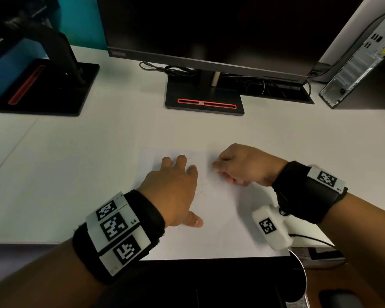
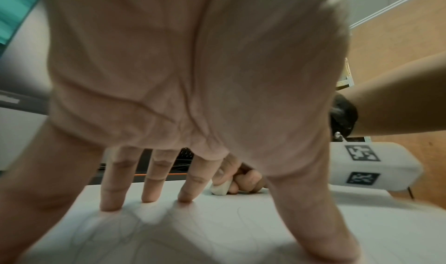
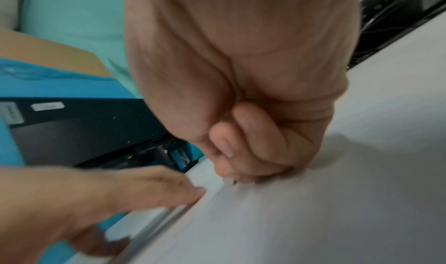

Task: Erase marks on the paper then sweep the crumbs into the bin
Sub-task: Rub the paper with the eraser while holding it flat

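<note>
Paper [image 1: 220,218] lies under flat left hand [image 1: 176,187]; right hand [image 1: 242,165] pinches eraser [image 2: 219,189].

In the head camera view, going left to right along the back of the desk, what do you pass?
Monitor arm base with a red strip → coiled black cable → monitor stand base with a red slot → computer tower seen from its rear.
</note>
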Demonstrator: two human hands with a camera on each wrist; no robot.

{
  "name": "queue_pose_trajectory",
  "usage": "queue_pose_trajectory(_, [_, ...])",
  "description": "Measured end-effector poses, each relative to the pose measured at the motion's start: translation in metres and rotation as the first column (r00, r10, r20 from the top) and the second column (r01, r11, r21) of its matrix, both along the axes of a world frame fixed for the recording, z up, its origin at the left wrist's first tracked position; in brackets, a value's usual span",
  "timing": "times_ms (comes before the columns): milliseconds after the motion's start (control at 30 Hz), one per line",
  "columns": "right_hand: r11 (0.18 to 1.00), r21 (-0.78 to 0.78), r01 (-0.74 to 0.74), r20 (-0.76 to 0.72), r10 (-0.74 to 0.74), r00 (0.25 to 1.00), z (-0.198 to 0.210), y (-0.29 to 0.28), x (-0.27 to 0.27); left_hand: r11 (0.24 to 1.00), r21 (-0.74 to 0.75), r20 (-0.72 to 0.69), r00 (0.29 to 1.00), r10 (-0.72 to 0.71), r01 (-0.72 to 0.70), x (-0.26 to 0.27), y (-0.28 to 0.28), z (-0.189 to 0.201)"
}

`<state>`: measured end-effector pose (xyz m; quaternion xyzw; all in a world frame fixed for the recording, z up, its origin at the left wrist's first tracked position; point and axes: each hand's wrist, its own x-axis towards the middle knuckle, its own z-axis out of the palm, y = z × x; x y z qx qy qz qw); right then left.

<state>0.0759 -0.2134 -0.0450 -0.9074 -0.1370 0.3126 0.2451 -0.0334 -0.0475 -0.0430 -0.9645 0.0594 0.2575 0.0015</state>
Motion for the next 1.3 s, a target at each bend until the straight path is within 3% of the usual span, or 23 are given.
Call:
queue_pose_trajectory(100, [0.996, 0.015, 0.083, 0.047, -0.083, 0.995, 0.002, -0.006, 0.011, 1.0, 0.001, 0.002, 1.0, -0.007, 0.007, -0.001, 0.0, 0.0])
queue_pose_trajectory(233, [1.0, -0.018, -0.02, 0.018, 0.021, 1.0, -0.001, 0.0, 0.0, 1.0, 0.001, 0.002, 1.0, -0.003, 0.003, -0.001, 0.0, 0.0])
queue_pose_trajectory(400, [0.994, -0.008, 0.105, 0.129, -0.104, 0.986, 0.0, -0.011, 0.016, 1.0, -0.004, 0.001, 1.0, -0.01, 0.01, 0.0, 0.001, -0.002])
queue_pose_trajectory(600, [0.991, 0.079, 0.111, -0.037, -0.108, 0.993, -0.002, -0.008, 0.005, 0.995, 0.076, -0.043, 0.998, -0.055, 0.058, 0.014, 0.002, 0.006])
queue_pose_trajectory(700, [0.985, 0.095, 0.147, -0.034, -0.144, 0.989, 0.002, -0.011, 0.011, 0.996, 0.076, -0.113, 0.993, -0.033, 0.042, 0.024, 0.003, 0.006])
queue_pose_trajectory(900, [0.999, 0.025, -0.033, -0.032, 0.033, 0.999, 0.0, -0.006, -0.001, 0.996, 0.081, -0.166, 0.986, -0.011, 0.024, 0.028, 0.003, 0.006])
queue_pose_trajectory(1033, [0.998, 0.005, 0.061, 0.057, -0.061, 0.996, 0.003, -0.009, 0.013, 0.996, 0.081, -0.165, 0.986, -0.011, 0.025, 0.028, 0.003, 0.004])
queue_pose_trajectory(1167, [0.995, -0.029, -0.095, -0.002, 0.095, 0.995, 0.0, -0.001, 0.002, 0.996, 0.086, -0.159, 0.987, -0.012, 0.026, 0.028, 0.004, 0.004])
queue_pose_trajectory(1300, [0.999, -0.031, 0.011, 0.072, -0.009, 0.997, 0.003, -0.003, 0.013, 0.996, 0.087, -0.159, 0.987, -0.015, 0.029, 0.028, 0.004, 0.003])
